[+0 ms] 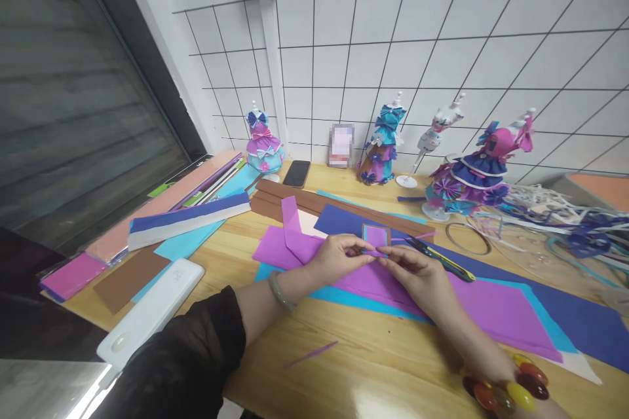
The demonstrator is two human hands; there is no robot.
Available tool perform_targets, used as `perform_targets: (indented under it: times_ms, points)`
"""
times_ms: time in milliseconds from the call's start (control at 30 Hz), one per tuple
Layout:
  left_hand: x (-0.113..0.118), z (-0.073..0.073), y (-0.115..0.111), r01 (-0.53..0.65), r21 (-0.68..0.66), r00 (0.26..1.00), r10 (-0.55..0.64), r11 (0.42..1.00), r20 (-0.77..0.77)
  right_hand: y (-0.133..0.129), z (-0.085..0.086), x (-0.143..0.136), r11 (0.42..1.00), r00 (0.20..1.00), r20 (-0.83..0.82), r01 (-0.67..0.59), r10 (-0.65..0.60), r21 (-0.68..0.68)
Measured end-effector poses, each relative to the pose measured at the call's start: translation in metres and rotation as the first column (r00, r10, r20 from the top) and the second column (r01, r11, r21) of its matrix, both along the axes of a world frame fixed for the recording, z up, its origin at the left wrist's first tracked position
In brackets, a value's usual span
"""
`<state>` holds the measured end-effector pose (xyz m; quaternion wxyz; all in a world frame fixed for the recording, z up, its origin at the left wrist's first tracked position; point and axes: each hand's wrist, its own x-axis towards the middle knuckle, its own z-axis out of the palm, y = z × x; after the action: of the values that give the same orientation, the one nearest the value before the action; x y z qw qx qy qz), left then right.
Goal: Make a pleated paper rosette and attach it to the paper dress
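A small layered square of purple, light-blue and brown paper (376,236) sits between the fingertips of the left hand (339,254) and the right hand (417,272); both pinch its near edge, which the fingers cover, so the exact grip is hard to make out. Just right of the square lies one slim black-and-yellow tool (445,260), its kind unclear. The hands and forearms hide part of the purple paper sheets (506,317) around the square. Far right of it, a tangle of white and blue cords (580,216) is cut off by the view's edge. Four miniature dress forms stand beyond the square: one in pink-and-blue ruffles (264,147) to its left, one in teal and brown (386,144) nearly straight behind, and two to its right, a pale printed one (435,131) and one in pink and navy tiers (474,173).
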<state>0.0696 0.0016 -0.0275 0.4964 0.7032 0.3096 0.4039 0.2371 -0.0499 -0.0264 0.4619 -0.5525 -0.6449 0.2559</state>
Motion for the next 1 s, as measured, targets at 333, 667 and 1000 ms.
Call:
perform_targets:
  times_ms: [333,667,1000]
  points:
    - [-0.0005,0.0001,0.0013,-0.021,0.114,0.999,0.025,0.993,-0.032,0.0012,-0.0010,0.0050,0.983,0.981,0.181,-0.095,0.066,0.154]
    - [-0.0016,-0.0024,-0.0005,-0.045,0.242,0.997,0.059,0.969,-0.051,0.0016,-0.0002,0.0061,0.978,0.974,0.224,-0.085,0.041,0.191]
    - [-0.0011,-0.0019,-0.0005,-0.058,0.262,0.996,0.074,0.963,-0.051,0.0027,-0.0027,0.0074,0.980,0.978,0.205,-0.076,0.037,0.185]
